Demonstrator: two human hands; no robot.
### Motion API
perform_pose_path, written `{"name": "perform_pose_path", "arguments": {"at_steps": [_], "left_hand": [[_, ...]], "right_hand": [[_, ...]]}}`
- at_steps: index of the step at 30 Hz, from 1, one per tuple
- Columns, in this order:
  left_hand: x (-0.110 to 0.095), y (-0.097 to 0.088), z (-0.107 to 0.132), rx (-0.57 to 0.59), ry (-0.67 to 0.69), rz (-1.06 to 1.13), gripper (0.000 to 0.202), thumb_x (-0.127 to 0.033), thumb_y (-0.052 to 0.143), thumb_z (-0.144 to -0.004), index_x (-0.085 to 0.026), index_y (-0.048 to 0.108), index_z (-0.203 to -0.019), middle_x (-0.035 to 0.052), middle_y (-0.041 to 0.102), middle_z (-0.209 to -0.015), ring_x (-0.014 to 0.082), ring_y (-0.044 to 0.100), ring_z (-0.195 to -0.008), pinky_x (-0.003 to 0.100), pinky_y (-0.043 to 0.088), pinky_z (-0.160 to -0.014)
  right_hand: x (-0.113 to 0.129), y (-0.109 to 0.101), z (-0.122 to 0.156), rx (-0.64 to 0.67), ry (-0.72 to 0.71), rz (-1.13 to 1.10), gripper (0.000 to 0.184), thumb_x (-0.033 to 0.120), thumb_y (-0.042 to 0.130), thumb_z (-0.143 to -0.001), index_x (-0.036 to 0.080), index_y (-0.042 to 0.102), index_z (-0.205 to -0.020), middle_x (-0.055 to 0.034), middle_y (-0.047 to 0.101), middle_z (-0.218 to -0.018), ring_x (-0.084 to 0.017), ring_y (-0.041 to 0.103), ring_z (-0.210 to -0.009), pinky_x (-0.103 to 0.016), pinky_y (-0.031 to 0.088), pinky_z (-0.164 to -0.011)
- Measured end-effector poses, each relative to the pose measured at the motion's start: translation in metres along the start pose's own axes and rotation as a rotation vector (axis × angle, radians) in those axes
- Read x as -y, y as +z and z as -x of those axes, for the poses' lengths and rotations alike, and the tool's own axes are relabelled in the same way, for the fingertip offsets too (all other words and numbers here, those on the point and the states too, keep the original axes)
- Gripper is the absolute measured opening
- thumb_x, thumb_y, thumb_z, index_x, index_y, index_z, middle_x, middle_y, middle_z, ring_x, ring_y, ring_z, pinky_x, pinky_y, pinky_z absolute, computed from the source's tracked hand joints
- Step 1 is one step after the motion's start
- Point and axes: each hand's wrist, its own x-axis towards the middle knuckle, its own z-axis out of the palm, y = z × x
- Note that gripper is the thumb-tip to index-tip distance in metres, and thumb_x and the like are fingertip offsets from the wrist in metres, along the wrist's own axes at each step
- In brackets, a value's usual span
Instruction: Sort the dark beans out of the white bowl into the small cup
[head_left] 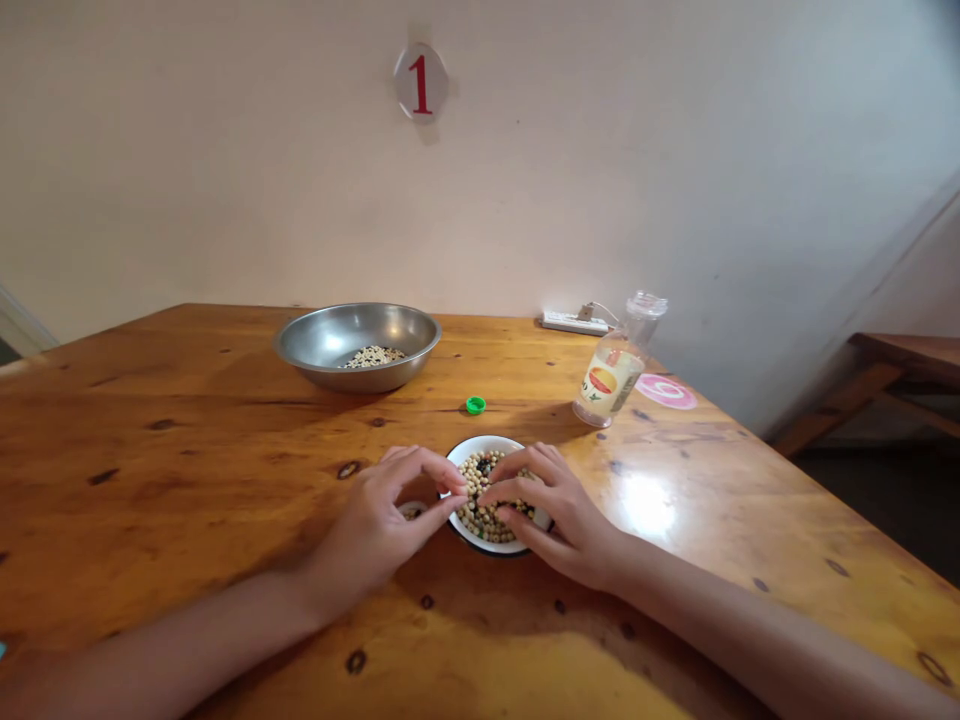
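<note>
A white bowl (495, 545) with a dark rim stands in front of me, holding pale round beans (480, 520) mixed with some dark ones. My left hand (401, 500) is at the bowl's left edge, thumb and fingertips pinched together; anything between them is too small to make out. Over the right side of the bowl, my right hand (551, 510) has its fingers curved and apart, their tips at the beans. Partly hidden behind my left hand is a small container (411, 508) with more bean-like pieces in it.
A wide steel basin (322, 365) with pale pieces inside stands at the back left. Beyond the bowl lies a green cap (475, 405). To the right are an uncapped clear bottle (611, 375), a pink round sticker (667, 391) and a power strip (574, 322) by the wall.
</note>
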Motion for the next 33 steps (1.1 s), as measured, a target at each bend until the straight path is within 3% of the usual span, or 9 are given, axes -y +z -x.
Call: {"name": "perform_pose_path", "arguments": {"at_steps": [5,9,14,18,21,25,29,33], "left_hand": [[-0.001,-0.002,0.0,-0.018,-0.042,0.015,0.004,-0.026,0.061,-0.081,-0.022,0.06,-0.08,-0.0027,0.065,-0.08,0.0127,0.06,-0.077,0.024,0.046,-0.071],[0.0,-0.003,-0.001,-0.049,-0.073,0.027,0.004,-0.026,0.062,-0.081,-0.022,0.059,-0.08,-0.0034,0.064,-0.081,0.0126,0.059,-0.081,0.025,0.045,-0.076],[0.002,-0.002,0.0,-0.062,-0.089,0.046,0.004,-0.026,0.061,-0.081,-0.022,0.059,-0.081,-0.0034,0.063,-0.08,0.0127,0.059,-0.08,0.026,0.044,-0.075],[0.004,-0.002,0.001,-0.064,-0.054,0.054,0.004,-0.025,0.061,-0.081,-0.023,0.058,-0.081,-0.0036,0.063,-0.081,0.0125,0.058,-0.08,0.026,0.044,-0.076],[0.003,-0.004,0.001,-0.05,-0.022,0.064,0.004,-0.025,0.061,-0.082,-0.023,0.058,-0.082,-0.0037,0.062,-0.082,0.0125,0.059,-0.081,0.026,0.044,-0.076],[0.002,-0.005,0.0,-0.032,-0.005,0.035,0.005,-0.027,0.061,-0.082,-0.023,0.059,-0.08,-0.0036,0.062,-0.08,0.0128,0.059,-0.079,0.026,0.044,-0.076],[0.005,-0.01,-0.006,-0.053,-0.039,0.049,0.008,-0.028,0.061,-0.081,-0.021,0.058,-0.079,-0.0031,0.063,-0.077,0.0127,0.059,-0.076,0.024,0.046,-0.073],[0.006,-0.029,-0.022,-0.136,-0.004,0.031,0.01,-0.029,0.061,-0.08,-0.02,0.057,-0.081,-0.0017,0.063,-0.079,0.0132,0.059,-0.077,0.023,0.047,-0.073]], "right_hand": [[0.0,0.001,0.0,-0.016,0.022,0.007,0.009,0.019,0.05,-0.089,0.019,0.058,-0.086,-0.0056,0.057,-0.097,-0.018,0.051,-0.089,-0.036,0.037,-0.079],[-0.001,0.002,0.0,-0.014,0.035,0.014,0.014,0.02,0.048,-0.09,0.019,0.056,-0.078,-0.0055,0.057,-0.097,-0.018,0.05,-0.089,-0.036,0.037,-0.08],[-0.001,0.003,0.001,-0.04,0.056,-0.013,0.009,0.023,0.047,-0.091,0.019,0.055,-0.089,-0.0072,0.057,-0.099,-0.019,0.052,-0.093,-0.035,0.04,-0.082],[0.0,0.0,0.0,-0.004,0.055,-0.002,0.018,0.027,0.044,-0.093,0.021,0.057,-0.105,-0.0074,0.058,-0.104,-0.02,0.051,-0.096,-0.036,0.039,-0.084],[0.0,0.0,-0.001,0.025,0.031,0.004,0.018,0.025,0.043,-0.094,0.023,0.061,-0.096,-0.0056,0.06,-0.1,-0.019,0.051,-0.093,-0.037,0.037,-0.083],[-0.001,0.003,-0.001,-0.036,0.02,0.004,0.013,0.022,0.05,-0.09,0.019,0.059,-0.081,-0.0049,0.059,-0.091,-0.018,0.051,-0.086,-0.035,0.039,-0.077],[-0.003,0.003,0.0,-0.13,0.064,-0.066,0.015,0.019,0.048,-0.09,0.019,0.055,-0.078,-0.0053,0.055,-0.086,-0.017,0.051,-0.082,-0.032,0.043,-0.074],[-0.005,0.003,0.001,-0.18,0.112,-0.118,0.016,0.019,0.046,-0.091,0.018,0.055,-0.078,-0.0054,0.052,-0.086,-0.016,0.052,-0.082,-0.03,0.045,-0.073]]}}
